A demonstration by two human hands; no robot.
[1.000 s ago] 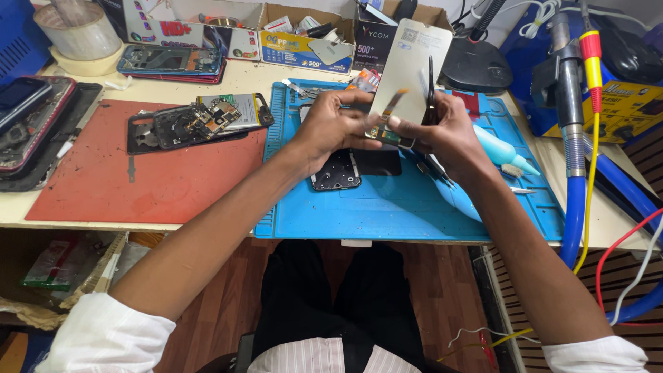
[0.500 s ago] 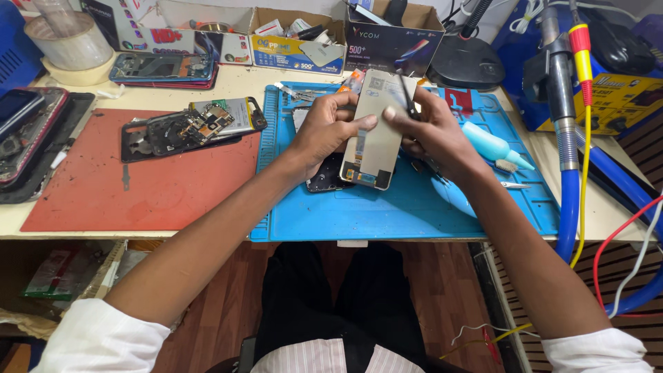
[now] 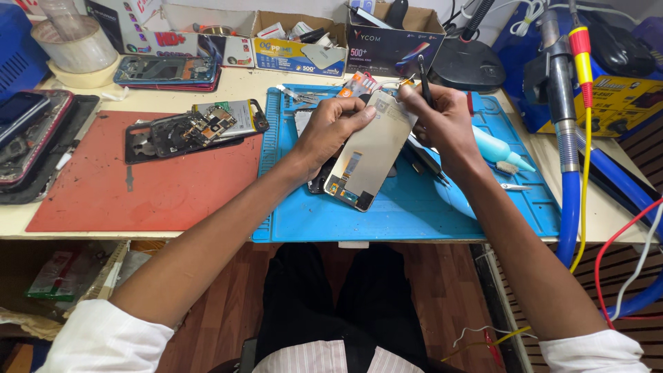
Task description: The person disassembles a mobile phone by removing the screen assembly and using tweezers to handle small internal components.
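Left hand (image 3: 330, 128) and right hand (image 3: 442, 121) pinching thin beige rectangular phone display panel (image 3: 366, 152) by top edges; right also holding dark tweezers (image 3: 423, 74). Light, likely brittle: grip edges only.

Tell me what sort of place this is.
Most likely a phone repair bench. Both hands hold a phone screen panel over a blue work mat; an opened phone lies on the red mat, with a soldering station at the right.

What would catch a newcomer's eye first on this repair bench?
First, the pale phone screen panel, held tilted above the blue work mat at the centre, gripped by the left hand and the right hand, which also holds a thin dark tool. Next, the opened phone with its innards bare on the red mat to the left.
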